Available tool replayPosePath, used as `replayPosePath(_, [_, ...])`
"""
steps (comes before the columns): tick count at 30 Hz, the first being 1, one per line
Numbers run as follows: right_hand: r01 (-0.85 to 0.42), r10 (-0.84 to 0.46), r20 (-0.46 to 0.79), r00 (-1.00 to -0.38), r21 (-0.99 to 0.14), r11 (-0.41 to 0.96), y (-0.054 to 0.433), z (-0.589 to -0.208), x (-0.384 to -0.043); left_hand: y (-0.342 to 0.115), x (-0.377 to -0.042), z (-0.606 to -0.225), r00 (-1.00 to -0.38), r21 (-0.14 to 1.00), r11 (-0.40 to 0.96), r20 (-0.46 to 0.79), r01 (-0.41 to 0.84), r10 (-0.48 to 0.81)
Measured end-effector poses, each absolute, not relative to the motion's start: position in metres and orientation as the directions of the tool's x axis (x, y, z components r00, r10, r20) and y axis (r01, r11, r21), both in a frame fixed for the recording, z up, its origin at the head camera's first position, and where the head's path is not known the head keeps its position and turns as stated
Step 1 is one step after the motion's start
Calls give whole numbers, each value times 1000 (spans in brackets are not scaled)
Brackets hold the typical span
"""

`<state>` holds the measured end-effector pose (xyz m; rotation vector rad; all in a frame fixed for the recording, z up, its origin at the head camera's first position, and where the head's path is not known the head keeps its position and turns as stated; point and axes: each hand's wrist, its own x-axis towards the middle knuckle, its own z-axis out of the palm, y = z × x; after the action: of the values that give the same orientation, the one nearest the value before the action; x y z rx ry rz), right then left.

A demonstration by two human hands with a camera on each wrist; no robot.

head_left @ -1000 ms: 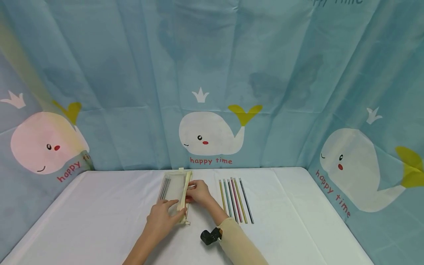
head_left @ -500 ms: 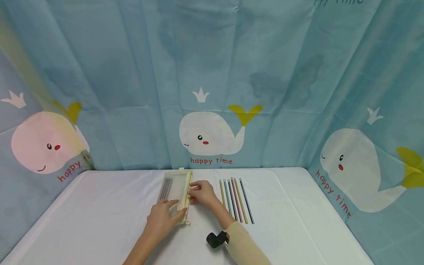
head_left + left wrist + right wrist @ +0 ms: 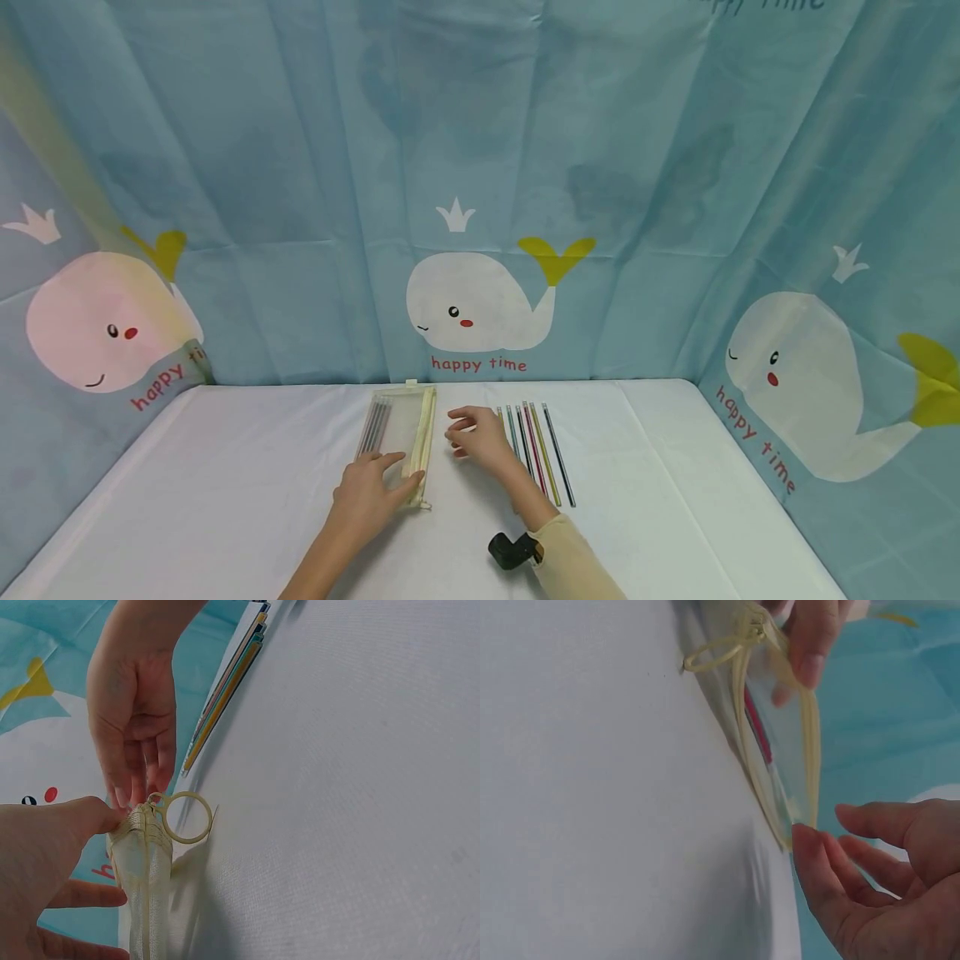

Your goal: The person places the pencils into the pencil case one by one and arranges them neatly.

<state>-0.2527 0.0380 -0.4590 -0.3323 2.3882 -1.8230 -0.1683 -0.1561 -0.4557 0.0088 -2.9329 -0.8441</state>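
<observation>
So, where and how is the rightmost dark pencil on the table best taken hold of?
Probably mid-shaft: pinch the rightmost dark pencil across its width between thumb and fingers, coming from above and slightly from the right. It is slim, straight and lies flat, with a yellow pencil close on its left and no pencil on its right.

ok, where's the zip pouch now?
Head view: the zip pouch lies left of centre on the white table; the left hand touches its near end, and the right hand is between it and the loose pencils.
</observation>
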Motion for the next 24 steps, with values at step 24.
replayPosePath(24, [-165,-135,126,-983,-926,340,60,-455,-251,-156,-166,-453,-995,545,838,92,19,-38])
